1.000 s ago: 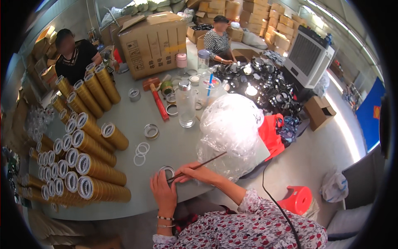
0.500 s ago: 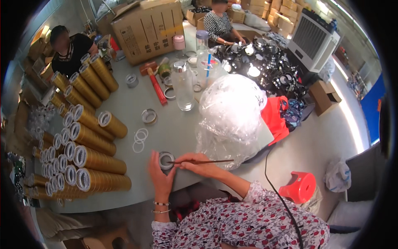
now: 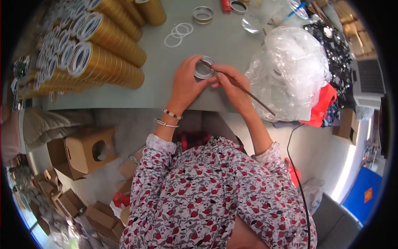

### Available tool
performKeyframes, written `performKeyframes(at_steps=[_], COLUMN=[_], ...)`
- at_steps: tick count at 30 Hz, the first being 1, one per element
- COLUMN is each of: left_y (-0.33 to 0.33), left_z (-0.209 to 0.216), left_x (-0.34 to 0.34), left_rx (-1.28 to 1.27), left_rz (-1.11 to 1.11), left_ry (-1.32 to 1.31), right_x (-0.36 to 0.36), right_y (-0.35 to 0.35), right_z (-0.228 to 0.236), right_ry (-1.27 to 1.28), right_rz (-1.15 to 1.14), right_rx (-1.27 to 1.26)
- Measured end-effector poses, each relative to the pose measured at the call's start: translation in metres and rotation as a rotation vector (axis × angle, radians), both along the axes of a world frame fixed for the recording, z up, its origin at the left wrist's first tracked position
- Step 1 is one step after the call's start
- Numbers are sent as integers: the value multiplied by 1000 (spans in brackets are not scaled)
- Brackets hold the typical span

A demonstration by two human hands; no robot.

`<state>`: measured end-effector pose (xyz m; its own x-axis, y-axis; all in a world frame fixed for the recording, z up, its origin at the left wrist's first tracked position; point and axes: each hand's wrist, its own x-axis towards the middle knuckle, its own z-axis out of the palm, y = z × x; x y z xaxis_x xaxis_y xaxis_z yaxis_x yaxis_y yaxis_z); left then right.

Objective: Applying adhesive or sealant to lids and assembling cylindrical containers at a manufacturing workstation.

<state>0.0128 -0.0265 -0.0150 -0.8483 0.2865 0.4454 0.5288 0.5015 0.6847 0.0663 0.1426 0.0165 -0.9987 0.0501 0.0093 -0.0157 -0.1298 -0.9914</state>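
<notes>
My left hand is curled around the left side of a round silver metal ring lying near the table's front edge, its thumb and fingers on the rim. A thin brown stick is pinched in my right hand. The stick's tip reaches over the ring's upper edge, and its long end slants down to the right. Just beyond my left hand, several flat white rings overlap on the table. Farther off sits another silver metal ring.
Long gold-coloured stacks of ringed pieces fill the table's left side. A crumpled clear plastic bag lies to the right, with a red bag beside it. A black cable hangs at my right. Cardboard boxes stand below left.
The view has tilted down, so the table sits higher in the picture. In my right hand the stick now slopes down to the right instead of lying nearly level. Both hands remain at the ring.
</notes>
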Motion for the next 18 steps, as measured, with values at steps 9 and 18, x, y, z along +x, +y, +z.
performKeyframes(at_steps=[9, 18], left_y=[3, -1], left_z=[-1, -2], left_x=[2, 1], left_rx=[32, 39], left_rz=[-18, -15], left_ry=[1, 10], right_x=[-4, -55], right_y=[1, 44], right_z=[15, 58], right_ry=[33, -278], right_rz=[71, 490], right_rx=[122, 222])
